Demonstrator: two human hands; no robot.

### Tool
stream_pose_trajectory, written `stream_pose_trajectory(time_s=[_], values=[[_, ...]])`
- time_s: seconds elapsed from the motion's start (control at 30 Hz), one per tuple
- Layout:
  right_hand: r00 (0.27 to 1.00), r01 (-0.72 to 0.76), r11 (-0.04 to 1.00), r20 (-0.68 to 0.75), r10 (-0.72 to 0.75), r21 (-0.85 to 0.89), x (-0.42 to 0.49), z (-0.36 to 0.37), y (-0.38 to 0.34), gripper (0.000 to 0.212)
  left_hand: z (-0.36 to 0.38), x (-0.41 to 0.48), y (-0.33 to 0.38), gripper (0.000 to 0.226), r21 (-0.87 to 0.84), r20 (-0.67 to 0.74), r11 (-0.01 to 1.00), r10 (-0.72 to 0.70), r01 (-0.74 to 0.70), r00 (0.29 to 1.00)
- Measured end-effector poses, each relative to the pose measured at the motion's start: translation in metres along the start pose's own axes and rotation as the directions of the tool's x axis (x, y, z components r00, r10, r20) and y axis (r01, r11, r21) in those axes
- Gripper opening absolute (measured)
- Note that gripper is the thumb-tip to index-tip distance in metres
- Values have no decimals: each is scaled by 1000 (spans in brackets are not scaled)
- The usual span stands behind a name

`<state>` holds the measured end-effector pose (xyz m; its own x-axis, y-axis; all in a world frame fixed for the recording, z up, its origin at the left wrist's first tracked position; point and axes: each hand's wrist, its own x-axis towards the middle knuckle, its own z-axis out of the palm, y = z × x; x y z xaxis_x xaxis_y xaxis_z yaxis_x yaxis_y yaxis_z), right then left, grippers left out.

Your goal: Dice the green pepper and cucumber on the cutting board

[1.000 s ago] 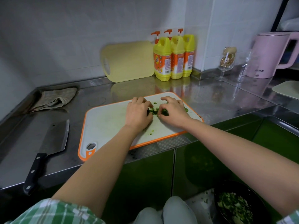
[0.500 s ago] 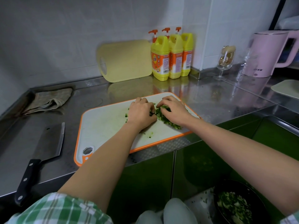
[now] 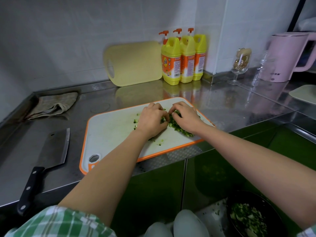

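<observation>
The left hand (image 3: pixel 152 120) and right hand (image 3: pixel 185 117) lie knuckles up, close together, fingers curled down around a heap of diced green pieces (image 3: pixel 179 129) cupped between them. The heap lies on the right half of the orange-rimmed cutting board (image 3: pixel 111 134), with a few stray bits beside the left hand. A cleaver (image 3: pixel 54 147) lies flat left of the board. Three yellow detergent bottles (image 3: pixel 171 60) and a pale yellow board (image 3: pixel 135 64) stand behind it. A dark bowl (image 3: pixel 248 196) of chopped greens sits below its right corner.

The single wide-angle view, worn on the head, looks forward and down from above and behind the fingers (image 3: pixel 177 106), near over the counter (image 3: pixel 222 106), facing the wall (image 3: pixel 68 40) beyond them.
</observation>
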<state>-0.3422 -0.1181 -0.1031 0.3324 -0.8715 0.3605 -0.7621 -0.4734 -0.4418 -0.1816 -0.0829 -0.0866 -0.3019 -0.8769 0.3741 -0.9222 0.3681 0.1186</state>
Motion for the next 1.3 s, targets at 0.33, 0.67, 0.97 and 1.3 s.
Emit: stream_pose_trajectory(time_s=[0.33,0.67,0.97,1.3], values=[[994,49,997,104,-43,-59,3,-1,4,27,1,2,2,24,101,24,995,5,-7,1000],[998,50,998,24,-51,41,3,-7,4,12,-6,-5,1,14,-86,-32,996,16,-19,999],[998,22,999,60,-23,24,3,-2,6,15,0,1,10,18,16,46,1000,-18,18,999],[999,37,996,20,-38,76,3,-5,4,27,-8,-8,-18,18,46,-82,985,-159,164,984]])
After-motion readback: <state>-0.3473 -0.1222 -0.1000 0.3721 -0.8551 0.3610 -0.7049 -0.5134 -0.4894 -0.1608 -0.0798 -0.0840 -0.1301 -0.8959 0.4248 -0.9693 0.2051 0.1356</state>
